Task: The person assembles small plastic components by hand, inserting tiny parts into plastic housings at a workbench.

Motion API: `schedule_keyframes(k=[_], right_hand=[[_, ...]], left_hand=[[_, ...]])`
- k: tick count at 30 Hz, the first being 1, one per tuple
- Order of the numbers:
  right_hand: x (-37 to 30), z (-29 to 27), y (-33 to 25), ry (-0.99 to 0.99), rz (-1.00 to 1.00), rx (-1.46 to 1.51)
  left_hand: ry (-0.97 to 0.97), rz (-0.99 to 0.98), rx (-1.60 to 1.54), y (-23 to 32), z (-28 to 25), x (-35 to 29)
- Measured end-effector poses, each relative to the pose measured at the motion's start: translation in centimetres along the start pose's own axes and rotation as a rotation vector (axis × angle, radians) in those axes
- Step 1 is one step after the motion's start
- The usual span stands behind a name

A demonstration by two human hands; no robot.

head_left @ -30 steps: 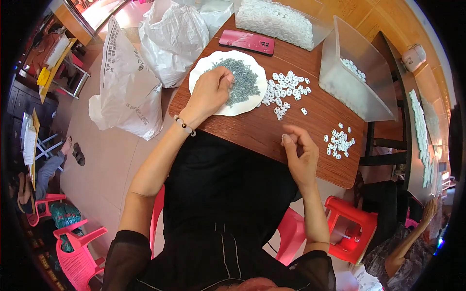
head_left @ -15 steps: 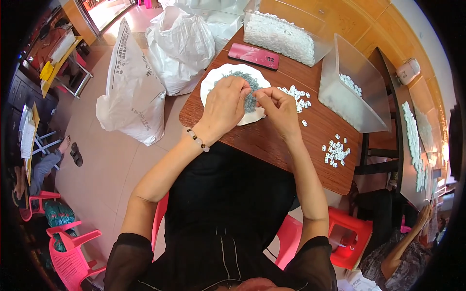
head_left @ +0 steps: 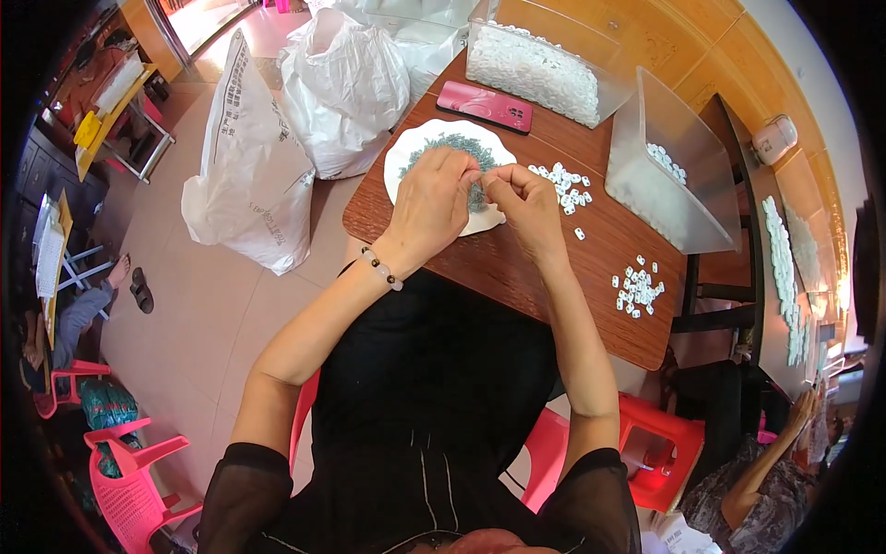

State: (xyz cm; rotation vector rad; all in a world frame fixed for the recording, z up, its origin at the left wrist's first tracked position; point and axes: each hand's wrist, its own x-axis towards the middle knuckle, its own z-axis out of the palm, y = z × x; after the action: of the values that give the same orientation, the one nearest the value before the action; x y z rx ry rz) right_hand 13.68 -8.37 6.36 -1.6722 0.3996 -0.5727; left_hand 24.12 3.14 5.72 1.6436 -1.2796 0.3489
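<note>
Over a white scalloped plate (head_left: 403, 159) heaped with small grey-green pieces (head_left: 472, 148), my two hands meet fingertip to fingertip. My left hand (head_left: 432, 196) wears a beaded bracelet at the wrist, and its fingers are pinched together. The thumb and forefinger of my right hand (head_left: 526, 205) also pinch, touching the left fingertips. Whatever lies between them is too small and covered to make out. Just right of my right hand, small white pieces with dark holes (head_left: 565, 185) are scattered on the wooden table. A second pile of white pieces (head_left: 639, 288) lies nearer the table's right corner.
A pink phone (head_left: 484, 105) lies behind the plate. Two clear bins, one full of white pieces (head_left: 531, 69) and one tilted bin (head_left: 664, 189), stand at the table's far side. White sacks (head_left: 249, 185) stand left. Another person's arm (head_left: 771, 457) is at the lower right.
My hands stay together over the plate, with only small finger movements. The whole view has shifted slightly.
</note>
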Motion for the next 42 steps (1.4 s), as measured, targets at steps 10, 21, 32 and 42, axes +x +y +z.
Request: schedule_keyframes(k=[10, 21, 32, 42], right_hand=[[-2.1, -1.7, 0.7, 0.072, -0.035, -0.169], [-8.0, -7.2, 3.3, 0.190, -0.018, -0.420], [-8.6, -7.2, 4.2, 0.178, -0.283, -0.696], [-8.6, -7.1, 3.8, 0.233, -0.621, -0.800]], left_hand=[[-0.105, -0.405, -0.245, 1.3, 0.3, -0.4], [-0.412, 0.050, 0.131, 4.2, 6.2, -5.7], [-0.312, -0.028, -0.033, 4.2, 6.7, -6.0], [-0.355, -0.441, -0.306, 6.0, 5.4, -5.3]])
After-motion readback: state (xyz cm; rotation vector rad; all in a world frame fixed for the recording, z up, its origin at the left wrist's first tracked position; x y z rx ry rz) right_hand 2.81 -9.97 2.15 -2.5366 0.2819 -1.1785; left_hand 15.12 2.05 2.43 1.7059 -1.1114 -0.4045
